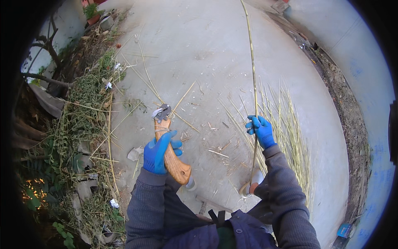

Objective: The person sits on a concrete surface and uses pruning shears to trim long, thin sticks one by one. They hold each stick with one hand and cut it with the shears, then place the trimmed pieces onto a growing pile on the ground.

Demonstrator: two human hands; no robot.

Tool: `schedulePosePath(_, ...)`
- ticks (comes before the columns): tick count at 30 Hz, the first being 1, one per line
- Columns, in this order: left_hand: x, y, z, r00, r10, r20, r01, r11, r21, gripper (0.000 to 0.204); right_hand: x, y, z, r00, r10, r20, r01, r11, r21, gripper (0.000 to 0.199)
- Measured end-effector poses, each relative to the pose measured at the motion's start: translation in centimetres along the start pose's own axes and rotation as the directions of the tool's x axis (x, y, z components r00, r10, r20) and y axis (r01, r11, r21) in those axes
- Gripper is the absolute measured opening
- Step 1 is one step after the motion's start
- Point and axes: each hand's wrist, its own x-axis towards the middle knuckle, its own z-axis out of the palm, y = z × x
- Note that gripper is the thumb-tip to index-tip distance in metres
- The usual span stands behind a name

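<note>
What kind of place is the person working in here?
Probably an outdoor yard. The ground is bare concrete, weeds and dry leaves grow along its left edge, and a bundle of thin cut stalks lies on it. The right hand holds one long stalk.

Your left hand (pixel 159 151) is gripping a wooden-handled tool (pixel 170 149), metal head pointing away. Your right hand (pixel 260 129) is holding a long, thin yellowish stalk (pixel 253 70) nearly upright.

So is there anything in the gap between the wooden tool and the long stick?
Nothing visible. The left hand grips the wooden-handled tool; the right hand grips the long thin stick. Between them lies only bare concrete ground with small scattered splinters.
</note>
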Motion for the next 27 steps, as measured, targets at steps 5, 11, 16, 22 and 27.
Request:
schedulePosePath(5, -0.8, -0.2, 1.2, 1.000, 0.005, 0.029, -0.008, 0.992, 0.129, 0.048, -1.9, -10.1, 2.5, 0.999, -0.032, 0.032, 0.026, 0.986, 0.166, 0.040)
schedulePosePath(11, -8.5, -1.1, 2.6, 0.940, -0.151, 0.305, 0.046, 0.944, 0.325, 0.037, -4.0, -13.3, 1.9, 1.000, -0.026, -0.008, 0.027, 0.935, 0.352, 0.035)
schedulePosePath(16, -17.2, -2.9, 3.3, 0.682, -0.529, 0.505, 0.243, 0.815, 0.526, 0.037, -5.1, -14.0, 1.1, 0.990, -0.076, -0.118, 0.115, 0.917, 0.383, 0.035)
schedulePosePath(22, -20.9, -3.7, 4.4, 0.478, -0.724, 0.497, 0.266, 0.659, 0.704, 0.036, -6.7, -16.5, 1.6, 0.959, -0.162, -0.231, 0.228, 0.928, 0.294, 0.037)
schedulePosePath(27, -21.6, -3.9, 5.2, 0.532, -0.670, 0.518, 0.058, 0.639, 0.767, 0.032, -8.1, -18.4, 1.9, 0.943, -0.188, -0.275, 0.239, 0.957, 0.165, 0.036)
